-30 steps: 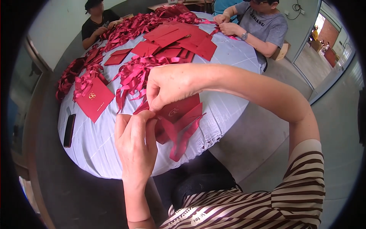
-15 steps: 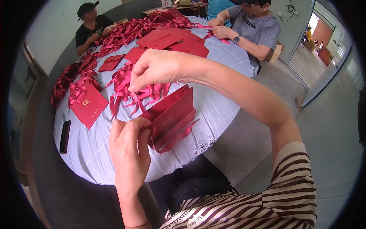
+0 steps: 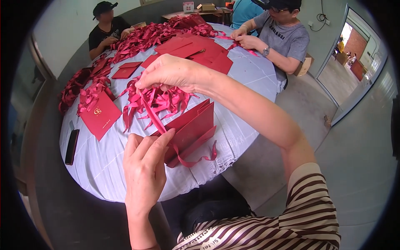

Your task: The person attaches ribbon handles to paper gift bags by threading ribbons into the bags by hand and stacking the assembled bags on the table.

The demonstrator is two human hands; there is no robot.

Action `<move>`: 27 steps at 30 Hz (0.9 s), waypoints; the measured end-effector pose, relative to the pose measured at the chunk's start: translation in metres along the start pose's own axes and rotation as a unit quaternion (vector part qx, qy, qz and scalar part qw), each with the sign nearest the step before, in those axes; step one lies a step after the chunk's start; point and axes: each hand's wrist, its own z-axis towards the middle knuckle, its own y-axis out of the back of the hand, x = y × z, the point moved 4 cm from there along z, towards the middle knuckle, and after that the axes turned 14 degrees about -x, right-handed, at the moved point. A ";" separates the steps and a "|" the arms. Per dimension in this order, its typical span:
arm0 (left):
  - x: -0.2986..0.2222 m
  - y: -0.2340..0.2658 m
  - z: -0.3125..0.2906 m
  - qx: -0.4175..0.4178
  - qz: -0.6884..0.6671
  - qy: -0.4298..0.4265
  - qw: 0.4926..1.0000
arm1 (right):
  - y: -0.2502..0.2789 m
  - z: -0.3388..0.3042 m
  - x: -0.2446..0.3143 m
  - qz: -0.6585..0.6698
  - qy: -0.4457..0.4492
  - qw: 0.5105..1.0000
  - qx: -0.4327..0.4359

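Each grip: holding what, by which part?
Right grip pinches a red ribbon by its upper part; left grip is at the left edge of the red bag, exact hold hidden.

On the table [image 3: 96, 179], ribbon pile [image 3: 166, 100] behind paper bag [image 3: 193, 133], phone [image 3: 72, 147] left.

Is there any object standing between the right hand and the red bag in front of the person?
Nothing visible stands between them: the right hand pinches a ribbon, which runs down to the left hand at the edge of the red bag. The ribbon pile lies farther back on the table.
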 end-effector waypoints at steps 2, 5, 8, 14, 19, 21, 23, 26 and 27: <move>0.001 0.001 -0.002 0.002 0.005 0.009 1.000 | -0.003 -0.005 0.000 -0.016 0.018 1.000 0.008; 0.007 0.003 0.000 -0.004 0.021 0.019 1.000 | 0.004 -0.030 0.017 -0.177 0.216 0.942 -0.187; 0.016 0.003 0.001 -0.019 0.023 0.039 0.999 | -0.002 -0.094 0.033 -0.145 0.312 0.903 -0.259; 0.025 0.001 0.005 -0.015 0.030 0.047 0.998 | -0.041 -0.152 -0.022 -0.323 0.318 0.865 -0.215; 0.050 0.010 0.006 -0.001 0.065 0.079 0.995 | -0.034 -0.166 -0.058 -0.052 0.006 0.990 -0.132; 0.056 0.010 0.008 0.010 0.062 0.097 0.993 | -0.029 -0.170 -0.070 -0.042 -0.002 0.990 -0.137; 0.062 0.012 0.006 -0.010 0.069 0.090 0.993 | -0.022 -0.173 -0.074 -0.100 0.016 0.986 -0.129; 0.079 0.006 0.004 -0.006 0.055 0.140 0.989 | -0.011 -0.176 -0.077 -0.110 -0.010 0.987 -0.119; 0.085 0.004 0.003 -0.007 0.055 0.142 0.988 | -0.007 -0.177 -0.079 -0.110 -0.021 0.987 -0.118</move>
